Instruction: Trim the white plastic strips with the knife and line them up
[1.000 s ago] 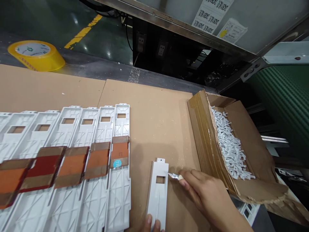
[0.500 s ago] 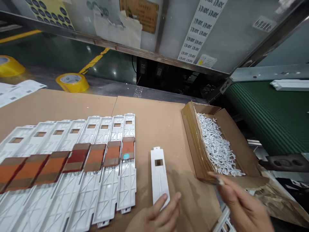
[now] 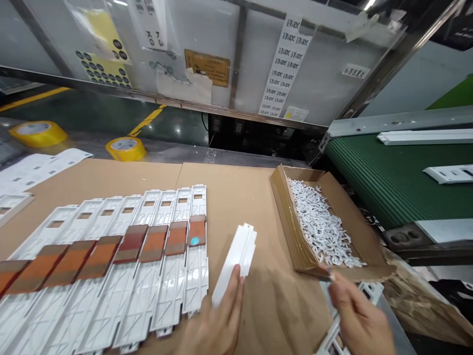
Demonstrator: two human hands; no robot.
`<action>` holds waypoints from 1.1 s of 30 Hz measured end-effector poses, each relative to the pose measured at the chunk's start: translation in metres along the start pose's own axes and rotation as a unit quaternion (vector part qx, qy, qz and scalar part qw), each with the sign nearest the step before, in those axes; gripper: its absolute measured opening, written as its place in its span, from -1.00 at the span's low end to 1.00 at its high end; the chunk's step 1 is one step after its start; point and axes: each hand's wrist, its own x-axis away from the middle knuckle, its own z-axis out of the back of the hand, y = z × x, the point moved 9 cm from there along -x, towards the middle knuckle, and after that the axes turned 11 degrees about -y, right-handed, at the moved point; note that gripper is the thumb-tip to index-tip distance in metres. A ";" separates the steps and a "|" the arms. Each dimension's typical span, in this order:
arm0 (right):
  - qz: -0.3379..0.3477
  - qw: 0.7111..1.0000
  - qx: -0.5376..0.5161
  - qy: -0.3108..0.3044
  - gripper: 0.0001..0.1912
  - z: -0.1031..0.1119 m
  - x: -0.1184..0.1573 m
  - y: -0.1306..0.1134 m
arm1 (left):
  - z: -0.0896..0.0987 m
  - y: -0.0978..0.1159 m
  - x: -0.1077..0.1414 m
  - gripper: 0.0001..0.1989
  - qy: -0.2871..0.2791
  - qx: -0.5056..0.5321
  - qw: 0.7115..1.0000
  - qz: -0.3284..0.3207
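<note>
You have two rolls of yellow packing tape [image 3: 125, 149] on the dark floor ahead, with a second roll [image 3: 38, 133] farther left, and loose printed white sheets [image 3: 44, 167] at far left. Far ahead, a glass-fronted panel [image 3: 236, 54] carries a long printed label strip [image 3: 284, 66] and a brass-coloured plaque [image 3: 207, 68], with wall sockets [image 3: 238, 127] below it. To your right, a green conveyor belt [image 3: 391, 172] carries two white plastic bars [image 3: 424, 137].

The head camera faces forward and down onto the left hand [image 3: 212, 320] and right hand [image 3: 358, 315].
</note>
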 end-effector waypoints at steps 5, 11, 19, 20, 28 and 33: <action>0.043 0.988 -0.038 -0.141 -0.70 -0.071 -0.018 -0.047 | -0.045 0.043 0.012 -0.64 -0.015 0.086 0.996 0.033; 0.090 0.976 0.080 -0.179 -0.55 -0.103 -0.016 -0.078 | -0.055 0.053 0.016 -0.64 -0.028 0.135 0.988 0.064; 0.129 0.964 0.142 -0.186 -0.52 -0.114 -0.021 -0.096 | -0.081 0.063 0.028 -0.54 -0.064 0.186 0.976 0.093; 0.130 0.962 0.145 -0.190 -0.52 -0.116 -0.021 -0.096 | -0.083 0.064 0.030 -0.53 -0.067 0.194 0.974 0.097; 0.136 0.956 0.151 -0.211 -0.52 -0.121 -0.023 -0.098 | -0.085 0.065 0.033 -0.50 -0.077 0.226 0.966 0.102; 0.142 0.955 0.152 -0.212 -0.51 -0.120 -0.024 -0.098 | -0.087 0.063 0.034 -0.54 -0.078 0.248 0.958 0.120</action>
